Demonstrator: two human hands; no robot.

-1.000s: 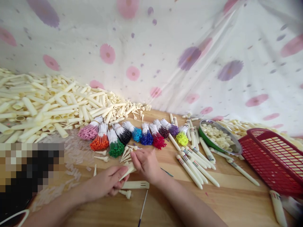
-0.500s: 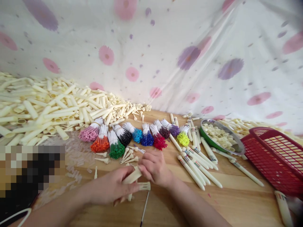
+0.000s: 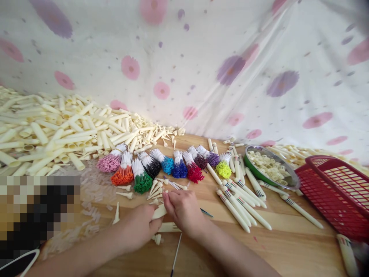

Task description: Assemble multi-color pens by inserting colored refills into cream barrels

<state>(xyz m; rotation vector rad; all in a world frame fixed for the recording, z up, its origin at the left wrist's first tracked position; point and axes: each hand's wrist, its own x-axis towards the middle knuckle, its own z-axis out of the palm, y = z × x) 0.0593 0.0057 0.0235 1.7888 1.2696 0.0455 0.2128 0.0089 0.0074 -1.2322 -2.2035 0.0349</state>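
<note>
My left hand (image 3: 141, 227) is closed around a cream pen barrel (image 3: 159, 212), its right end reaching my right hand. My right hand (image 3: 186, 211) is closed, thumb and index pinched at that end. What they grip is hidden. A thin dark teal piece (image 3: 206, 212) shows beside my right wrist; I cannot tell whether the hand holds it. Below the hands are a slotted cream part (image 3: 169, 227) and a small cream piece (image 3: 157, 239). A white refill (image 3: 176, 254) lies nearer me. Several cream pointed tips (image 3: 155, 189) and loose refills (image 3: 174, 183) lie just beyond.
Coloured refill bundles (image 3: 179, 165) stand in an arc behind the hands. A heap of cream barrels (image 3: 57, 130) and clear small tubes (image 3: 89, 184) lie left. To the right are filled pens (image 3: 242, 207), a green bowl (image 3: 250, 167) of cream parts and a red basket (image 3: 323, 192).
My right hand has turned and come down slightly over the barrel's end. My left fingers have closed in. Loose refills behind show more, and the teal piece has come into view.
</note>
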